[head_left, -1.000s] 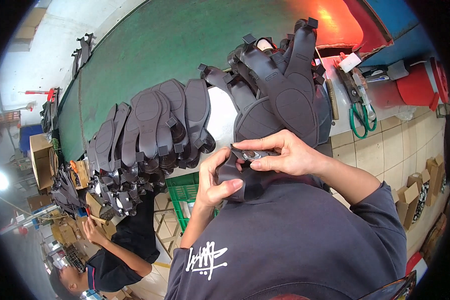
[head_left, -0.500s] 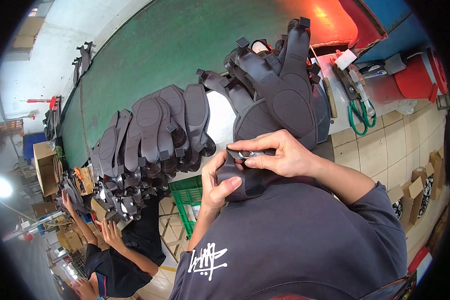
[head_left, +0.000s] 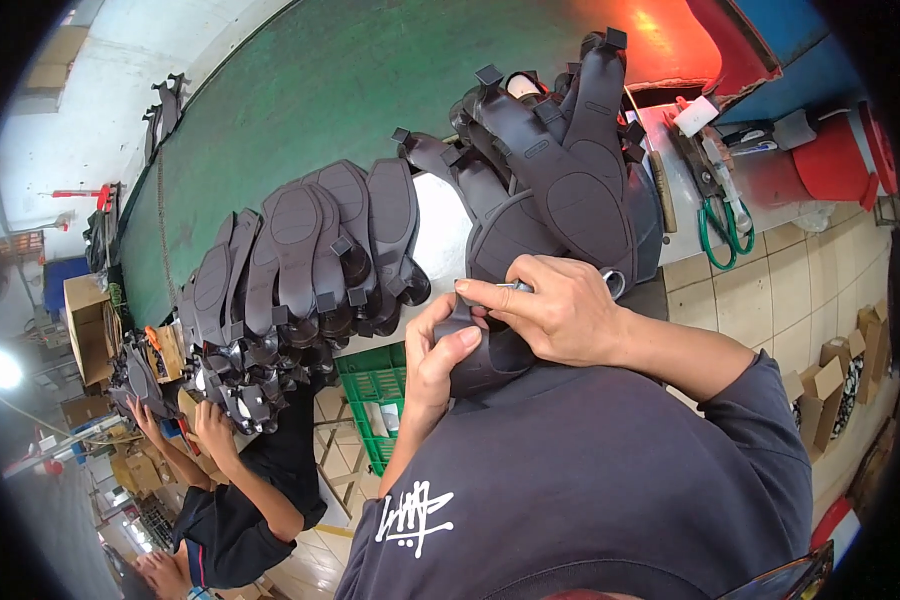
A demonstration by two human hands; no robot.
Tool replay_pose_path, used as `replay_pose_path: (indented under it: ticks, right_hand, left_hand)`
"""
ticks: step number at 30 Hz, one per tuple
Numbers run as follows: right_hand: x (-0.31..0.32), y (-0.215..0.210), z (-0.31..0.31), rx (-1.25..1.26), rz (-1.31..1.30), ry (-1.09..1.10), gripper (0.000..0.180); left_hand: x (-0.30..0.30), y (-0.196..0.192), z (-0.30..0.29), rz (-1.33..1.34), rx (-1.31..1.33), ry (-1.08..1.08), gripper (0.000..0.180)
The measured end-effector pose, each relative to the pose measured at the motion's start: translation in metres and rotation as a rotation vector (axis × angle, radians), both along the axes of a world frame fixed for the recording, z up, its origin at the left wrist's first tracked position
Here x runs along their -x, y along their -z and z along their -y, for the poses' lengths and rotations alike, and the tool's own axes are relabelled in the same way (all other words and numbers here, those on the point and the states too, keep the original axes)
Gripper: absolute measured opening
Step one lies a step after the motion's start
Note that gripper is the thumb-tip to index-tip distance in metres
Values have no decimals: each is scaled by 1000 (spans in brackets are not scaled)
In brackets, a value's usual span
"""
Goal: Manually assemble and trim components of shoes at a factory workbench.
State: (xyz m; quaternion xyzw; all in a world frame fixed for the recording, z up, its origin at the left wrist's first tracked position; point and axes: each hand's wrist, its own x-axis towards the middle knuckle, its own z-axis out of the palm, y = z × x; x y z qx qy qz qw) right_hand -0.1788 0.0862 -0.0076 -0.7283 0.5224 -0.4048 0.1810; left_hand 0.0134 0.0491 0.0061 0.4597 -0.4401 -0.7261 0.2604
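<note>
My left hand (head_left: 438, 362) grips a dark high-heeled shoe (head_left: 490, 370) close against my chest, thumb pressed on its side. My right hand (head_left: 565, 312) is closed around a small metal tool with a ring end (head_left: 616, 284), most of it hidden in the palm. Its fingertips meet the shoe's upper edge, near the left fingers. Just beyond my hands, several similar dark shoes (head_left: 582, 215) lie sole-up in a pile. Another row of sole-up shoes (head_left: 295, 225), with square heel tips, stretches to the left.
The green tabletop (head_left: 300, 100) extends behind the shoes. At the right lie green-handled scissors (head_left: 725, 232) and a wooden-handled tool (head_left: 662, 190). A green crate (head_left: 372, 385) stands below the table. A co-worker (head_left: 235, 520) works at the lower left. Cardboard boxes (head_left: 825, 395) stand at right.
My right hand has turned over, knuckles now up, and the tool's ring end shows behind it. The shoe has tilted slightly. The co-worker's hands have shifted.
</note>
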Motion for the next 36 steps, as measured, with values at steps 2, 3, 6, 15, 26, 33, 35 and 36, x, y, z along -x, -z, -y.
replay_pose_path:
  ticks: [2, 3, 6, 15, 26, 33, 35, 36]
  right_hand:
    - [4, -2, 1, 61, -93, 81, 41]
    - [14, -3, 5, 42, -138, 113, 41]
    - [37, -24, 14, -174, 145, 142, 45]
    - [21, -10, 1, -772, 904, -266, 46]
    - [22, -13, 1, -855, 871, -364, 52]
    - [23, -10, 1, -829, 863, -357, 52]
    - [23, -10, 1, -840, 840, -343, 52]
    - [24, -11, 1, -840, 841, -343, 52]
  left_hand:
    - [1, -1, 1, 43, -2, 24, 41]
    - [-2, -1, 0, 46, -2, 19, 41]
    - [-9, -2, 1, 19, -85, 6, 42]
    - [-7, -2, 3, -6, -20, 89, 44]
    - [-1, -16, 8, 61, 80, 197, 44]
    - [0, -18, 9, 76, 99, 218, 44]
    - [0, -19, 9, 80, 94, 218, 43]
    - [0, -19, 9, 84, 89, 218, 43]
